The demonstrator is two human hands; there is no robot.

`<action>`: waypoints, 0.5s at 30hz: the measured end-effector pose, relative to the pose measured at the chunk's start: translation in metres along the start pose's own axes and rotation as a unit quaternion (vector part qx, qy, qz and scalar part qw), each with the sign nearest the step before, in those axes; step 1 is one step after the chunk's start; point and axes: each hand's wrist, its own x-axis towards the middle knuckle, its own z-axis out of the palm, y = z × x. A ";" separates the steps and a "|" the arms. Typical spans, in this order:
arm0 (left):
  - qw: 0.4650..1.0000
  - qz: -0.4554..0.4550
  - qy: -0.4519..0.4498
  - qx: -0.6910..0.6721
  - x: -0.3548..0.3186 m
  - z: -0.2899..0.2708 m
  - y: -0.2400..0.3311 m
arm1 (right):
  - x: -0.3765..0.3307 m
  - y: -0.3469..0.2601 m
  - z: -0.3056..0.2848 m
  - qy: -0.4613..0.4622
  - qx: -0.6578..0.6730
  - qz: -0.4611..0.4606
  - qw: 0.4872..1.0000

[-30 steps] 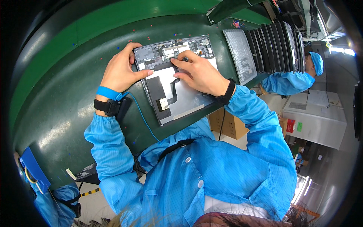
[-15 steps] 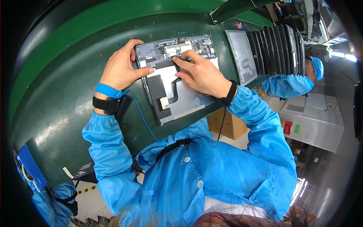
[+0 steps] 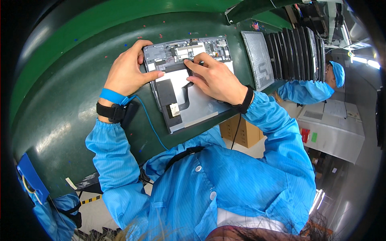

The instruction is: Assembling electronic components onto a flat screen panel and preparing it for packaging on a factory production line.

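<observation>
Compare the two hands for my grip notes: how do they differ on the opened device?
The left hand grips the opened device at its left edge, thumb laid over the top; the right hand rests on its middle, fingertips pressed to the parts inside. The left wrist wears a blue strap with a cord and a black band; the right wrist wears only a black band. Both are bare, in blue sleeves.

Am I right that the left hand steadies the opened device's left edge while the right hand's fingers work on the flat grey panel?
Not quite. In the head view the right hand has its fingers on the circuit boards along the top of the opened device. The left hand does steady the left edge.
</observation>
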 end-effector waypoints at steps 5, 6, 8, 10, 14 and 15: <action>1.000 -0.001 0.000 0.005 0.001 0.001 -0.001 | 0.000 -0.003 0.004 0.005 -0.038 -0.014 0.999; 1.000 -0.002 0.000 0.005 0.000 0.001 -0.001 | 0.000 -0.004 0.004 0.005 -0.037 -0.014 0.999; 1.000 -0.006 -0.001 0.008 0.000 0.000 0.000 | 0.001 -0.006 0.003 -0.004 -0.055 -0.022 0.998; 1.000 -0.009 -0.003 0.011 0.001 0.000 0.000 | -0.003 -0.004 0.006 -0.006 -0.072 -0.021 0.997; 1.000 -0.004 0.008 0.020 0.000 0.002 0.001 | -0.004 -0.013 0.006 -0.021 -0.102 -0.002 0.995; 1.000 0.000 0.014 0.028 0.000 0.002 0.002 | -0.005 -0.013 0.006 -0.020 -0.103 -0.001 0.995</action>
